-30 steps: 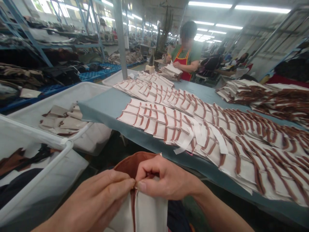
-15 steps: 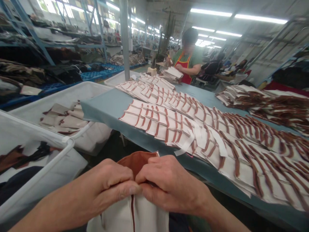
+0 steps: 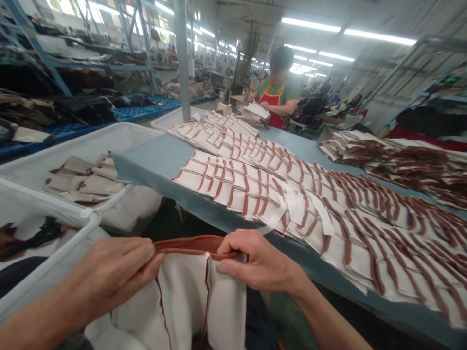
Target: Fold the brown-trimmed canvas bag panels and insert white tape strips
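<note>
Between my hands is a sewn cream fabric piece (image 3: 184, 282) with a rust-brown band along its upper edge and dark brown seams running down it. My left hand (image 3: 118, 267) is closed on the top edge at the left. At the right end of the same edge, my right hand (image 3: 253, 260) pinches the band between thumb and fingers. The edge stretches fairly straight between them, and the brown inner side shows behind it. The lower part of the piece drops out of the picture.
A blue-grey table (image 3: 146, 155) carries overlapping rows of cream pieces with brown edges (image 3: 233, 182) and white paper strips (image 3: 294, 204). White bins (image 3: 127, 209) with fabric stand left. Across the table, a person in a red apron (image 3: 272, 104) handles a stack.
My hands were together at the middle of the edge and have moved apart, the left one farther. The brown-banded edge now lies stretched between them. The view has shifted slightly.
</note>
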Action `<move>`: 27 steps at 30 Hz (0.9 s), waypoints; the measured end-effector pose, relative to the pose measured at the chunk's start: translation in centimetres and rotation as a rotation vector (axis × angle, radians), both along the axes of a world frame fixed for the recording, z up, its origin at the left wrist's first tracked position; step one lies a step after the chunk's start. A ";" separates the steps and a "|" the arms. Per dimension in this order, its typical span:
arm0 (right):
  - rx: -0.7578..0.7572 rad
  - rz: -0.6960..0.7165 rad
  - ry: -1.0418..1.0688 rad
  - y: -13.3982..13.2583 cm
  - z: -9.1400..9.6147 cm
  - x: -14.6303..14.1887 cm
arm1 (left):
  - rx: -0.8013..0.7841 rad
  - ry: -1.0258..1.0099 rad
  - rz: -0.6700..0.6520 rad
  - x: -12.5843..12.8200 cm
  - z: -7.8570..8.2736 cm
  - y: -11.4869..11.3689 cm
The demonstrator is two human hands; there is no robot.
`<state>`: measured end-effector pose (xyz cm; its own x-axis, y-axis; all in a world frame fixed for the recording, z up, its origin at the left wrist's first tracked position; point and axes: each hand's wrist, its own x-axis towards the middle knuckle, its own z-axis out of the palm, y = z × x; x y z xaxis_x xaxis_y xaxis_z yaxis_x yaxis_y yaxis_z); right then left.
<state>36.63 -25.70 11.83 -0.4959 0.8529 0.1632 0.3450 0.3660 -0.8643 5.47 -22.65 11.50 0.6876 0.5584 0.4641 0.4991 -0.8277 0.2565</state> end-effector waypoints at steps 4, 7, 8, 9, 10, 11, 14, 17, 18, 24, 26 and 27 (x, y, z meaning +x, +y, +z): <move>-0.024 0.030 0.084 -0.7 2.3 -1.1 | -0.160 0.015 -0.007 -0.9 -0.1 1.3; -0.029 0.053 0.101 -0.6 3.2 -1.5 | -0.355 -0.100 -0.001 0.3 0.3 0.8; -0.029 0.063 0.104 -0.6 3.2 -1.5 | -0.412 -0.128 -0.023 1.0 0.5 0.6; -0.032 0.075 0.110 -0.5 3.2 -1.5 | -0.469 -0.144 -0.068 1.7 0.7 0.4; -0.041 0.087 0.119 -0.4 3.1 -1.5 | -0.522 -0.149 -0.130 2.5 0.9 0.2; -0.053 0.096 0.132 -0.3 3.0 -1.5 | -0.564 -0.152 -0.189 3.2 1.1 0.1; -0.052 0.103 0.157 -0.2 2.5 -1.2 | -0.601 -0.184 -0.248 5.1 1.7 -0.1; 0.057 0.112 0.144 -0.1 1.9 -0.6 | -0.614 -0.189 -0.234 6.2 2.2 -0.1; 0.089 0.117 0.134 0.0 1.7 -0.5 | -0.631 -0.172 -0.229 6.4 2.3 0.0; -0.013 0.096 0.119 0.5 0.1 0.3 | -0.722 -0.078 -0.159 6.7 2.0 0.0; -0.027 0.083 0.102 0.5 -0.5 0.3 | -0.731 -0.062 -0.130 6.5 1.8 -0.1; -0.010 0.077 0.093 0.5 -0.7 0.3 | -0.737 -0.054 -0.121 6.5 1.7 -0.2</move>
<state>36.94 -25.19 11.13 -0.5430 0.8147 0.2032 0.2344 0.3795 -0.8950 11.97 -22.84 13.18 0.7507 0.6598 0.0341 0.3863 -0.4802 0.7876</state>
